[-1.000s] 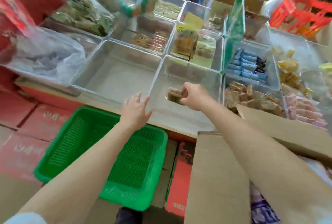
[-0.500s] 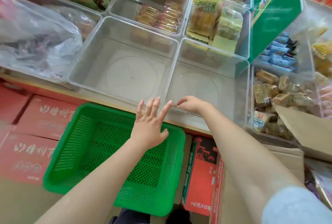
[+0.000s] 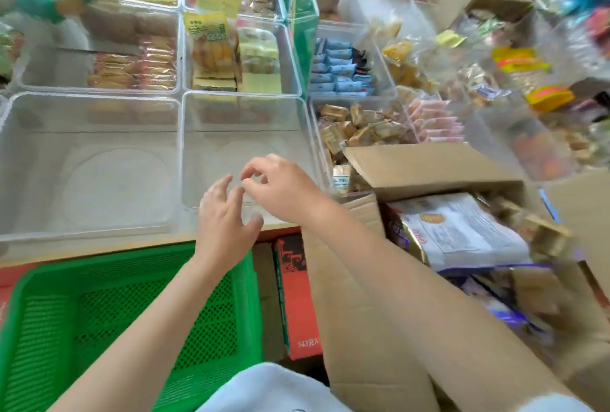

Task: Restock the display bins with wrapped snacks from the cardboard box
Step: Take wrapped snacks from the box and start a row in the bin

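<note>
Having dropped the snack held a second ago, the right hand [image 3: 280,187] hangs loosely curled, gripping nothing, beside the spread left hand [image 3: 224,223]; cardboard box [image 3: 429,164] of wrapped snacks [image 3: 458,230] waits at three o'clock.

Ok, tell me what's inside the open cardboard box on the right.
The cardboard box holds a large white-and-gold printed snack bag on top, with small tan wrapped snacks beside it and purple packaging beneath. Whatever lies deeper is covered by the bag and blurred.

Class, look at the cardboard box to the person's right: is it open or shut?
Open. The cardboard box has its flap folded outward, and wrapped snacks show inside.
</note>
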Demonstrator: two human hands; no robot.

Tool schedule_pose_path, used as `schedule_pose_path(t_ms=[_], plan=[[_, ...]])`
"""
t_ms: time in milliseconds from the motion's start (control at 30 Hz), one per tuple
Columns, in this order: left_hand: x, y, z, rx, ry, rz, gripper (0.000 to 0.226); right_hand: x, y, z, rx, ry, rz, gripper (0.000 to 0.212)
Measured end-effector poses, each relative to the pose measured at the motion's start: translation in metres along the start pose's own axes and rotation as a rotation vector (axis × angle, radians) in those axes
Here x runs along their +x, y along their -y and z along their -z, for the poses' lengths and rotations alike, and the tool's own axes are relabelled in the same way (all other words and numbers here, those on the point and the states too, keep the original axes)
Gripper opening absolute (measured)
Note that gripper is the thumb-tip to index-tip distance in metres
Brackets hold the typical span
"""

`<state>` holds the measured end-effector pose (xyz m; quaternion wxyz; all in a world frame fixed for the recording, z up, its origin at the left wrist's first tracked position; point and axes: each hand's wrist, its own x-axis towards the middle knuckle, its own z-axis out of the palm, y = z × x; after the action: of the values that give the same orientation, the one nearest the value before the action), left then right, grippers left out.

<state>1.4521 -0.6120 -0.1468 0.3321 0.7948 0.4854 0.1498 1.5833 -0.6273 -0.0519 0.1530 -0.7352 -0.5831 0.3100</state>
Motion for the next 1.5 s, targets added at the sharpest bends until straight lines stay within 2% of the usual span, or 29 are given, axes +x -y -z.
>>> schedule_pose_path(t_ms=[67,167,267,400,533,600,667,800,867,933,1000,1033,1100,1167,1233,1333,1433,1500], plan=[[0.001,-0.066,-0.011,-0.222,0.041,-0.127,0.066,-0.042,-0.019,0.036,0.017,-0.225,0.017,0.017],[-0.005,-0.144,-0.03,-0.305,0.054,-0.361,0.044,-0.099,-0.066,0.084,0.015,-0.53,-0.049,0.015],[-0.019,-0.201,-0.053,-0.294,0.016,-0.577,0.041,-0.15,-0.125,0.124,0.005,-0.639,-0.186,0.015],[-0.039,-0.257,-0.091,-0.015,0.122,-0.738,0.059,-0.196,-0.215,0.158,-0.092,-0.741,-0.422,0.019],[-0.047,-0.293,-0.127,0.363,0.227,-0.738,0.067,-0.222,-0.29,0.168,-0.112,-0.804,-0.725,0.039],[-0.048,-0.299,-0.143,0.439,0.231,-0.695,0.063,-0.233,-0.316,0.165,-0.129,-0.877,-0.77,0.042],[-0.05,-0.297,-0.157,0.468,0.183,-0.705,0.063,-0.242,-0.334,0.161,-0.12,-0.937,-0.741,0.038],[-0.05,-0.286,-0.169,0.461,0.097,-0.743,0.068,-0.252,-0.356,0.157,-0.068,-0.882,-0.643,0.033],[-0.053,-0.29,-0.167,0.442,0.06,-0.747,0.065,-0.256,-0.354,0.158,0.006,-0.917,-0.551,0.033],[-0.055,-0.295,-0.164,0.428,0.081,-0.738,0.067,-0.259,-0.341,0.167,0.213,-1.003,-0.481,0.031],[-0.053,-0.298,-0.156,0.332,0.242,-0.61,0.074,-0.262,-0.319,0.182,0.555,-1.072,-0.425,0.026],[-0.051,-0.301,-0.147,0.213,0.353,-0.489,0.075,-0.263,-0.306,0.19,0.703,-1.065,-0.383,0.024],[-0.049,-0.307,-0.123,-0.226,0.489,-0.242,0.072,-0.263,-0.281,0.199,0.818,-0.966,-0.256,0.021],[-0.045,-0.306,-0.095,-0.616,0.439,-0.133,0.068,-0.253,-0.251,0.198,0.805,-0.81,-0.118,0.021],[-0.041,-0.297,-0.069,-0.817,0.385,-0.13,0.067,-0.237,-0.217,0.188,0.736,-0.642,-0.01,0.022],[-0.034,-0.264,-0.026,-0.98,0.239,-0.134,0.049,-0.198,-0.164,0.163,0.638,-0.421,0.084,0.025],[-0.026,-0.205,0.014,-0.961,0.157,-0.123,0.045,-0.154,-0.114,0.14,0.427,-0.222,0.086,0.034],[-0.018,-0.158,0.039,-0.908,0.134,-0.075,0.042,-0.12,-0.082,0.12,0.222,-0.123,0.092,0.027]])
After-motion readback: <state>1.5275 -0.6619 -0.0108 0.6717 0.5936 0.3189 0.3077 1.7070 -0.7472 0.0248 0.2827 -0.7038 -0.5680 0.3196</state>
